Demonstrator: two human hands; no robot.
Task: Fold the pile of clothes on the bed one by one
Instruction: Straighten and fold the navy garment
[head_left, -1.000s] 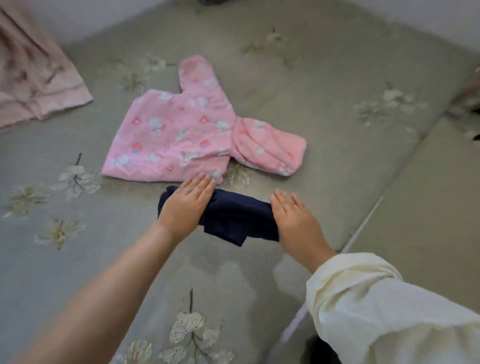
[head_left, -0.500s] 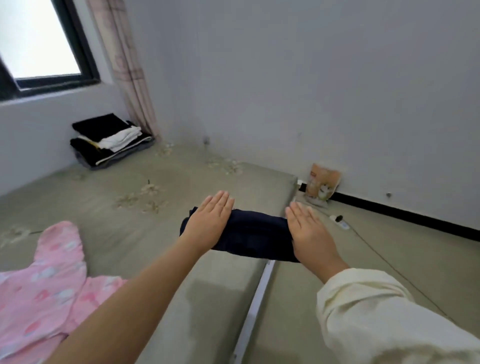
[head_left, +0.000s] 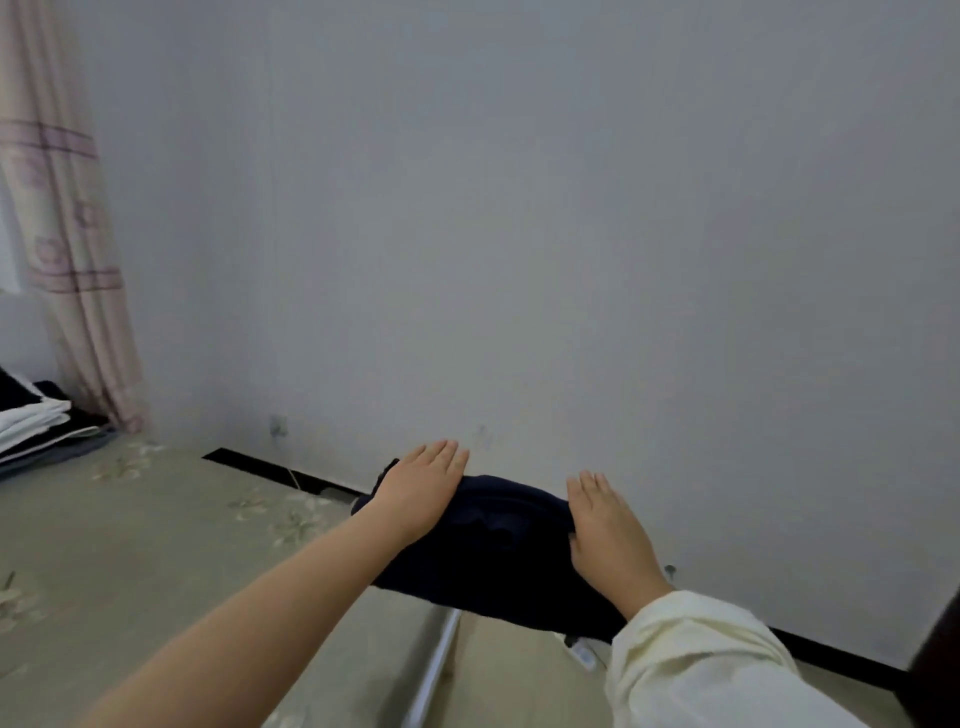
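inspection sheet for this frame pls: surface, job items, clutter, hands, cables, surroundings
Surface: bed with a grey-green floral cover.
Job's things: folded navy garment, carried between both hands above the bed's edge.
Clutter: stack of folded dark and white clothes at the far left.
Grippers: left hand and right hand, fingers straight, pressing the garment's ends.
Cables: thin cord along the baseboard, partly hidden; white plug-like object on the floor.
Surroundings: grey wall, pink curtain.
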